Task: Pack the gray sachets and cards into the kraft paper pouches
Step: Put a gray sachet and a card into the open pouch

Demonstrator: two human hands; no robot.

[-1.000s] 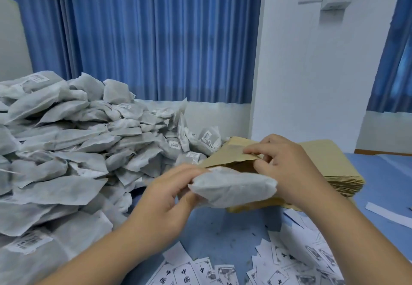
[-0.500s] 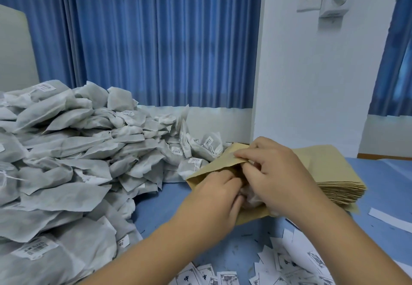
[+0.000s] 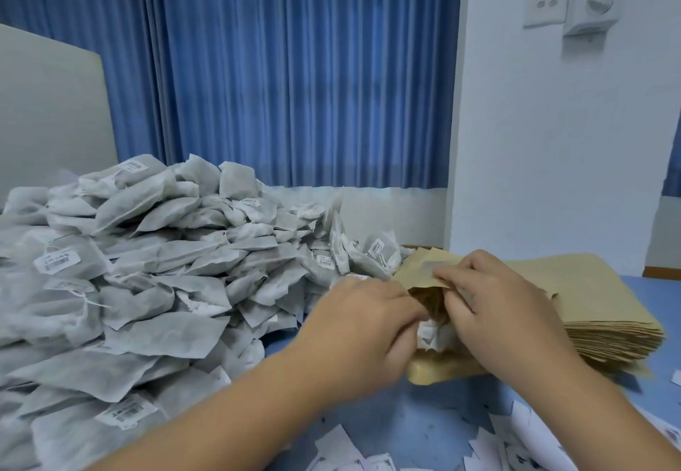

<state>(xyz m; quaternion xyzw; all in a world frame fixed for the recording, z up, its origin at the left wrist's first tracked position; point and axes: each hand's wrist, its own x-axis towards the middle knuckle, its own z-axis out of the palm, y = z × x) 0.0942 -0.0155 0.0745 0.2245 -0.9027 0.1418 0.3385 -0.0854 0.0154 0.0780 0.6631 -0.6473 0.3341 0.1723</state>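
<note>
Two bare hands, the left hand (image 3: 365, 326) and the right hand (image 3: 493, 308), are held close together at the mouth of one kraft paper pouch (image 3: 423, 275), viewed from a head-worn camera looking down over a blue table (image 3: 423, 422). The pouch's upper lip is pinched between the thumb and forefinger of the right hand and lifted, apparently so that the mouth is held open. The left hand's fingers are curled round a gray sachet (image 3: 429, 334). Only a small crumpled white end of it is visible between the two hands; the rest appears to be inside the pouch, so the sachet is judged to be partly inserted.

The pouch is rested against the near edge of a stack of flat kraft pouches (image 3: 597, 308), set just to the right of the hands, probably so that the next one can be taken easily. A large heap of gray sachets (image 3: 147, 267), some with barcode labels and strings, is piled on the left of the table, close beside the left hand. Printed cards (image 3: 523, 441) are scattered on the table nearest the person, under the forearms. None is seen in the pouch, and whether one has been packed cannot be told. Blue curtains (image 3: 294, 83) and a white wall with a switch plate (image 3: 545, 4) are seen behind
</note>
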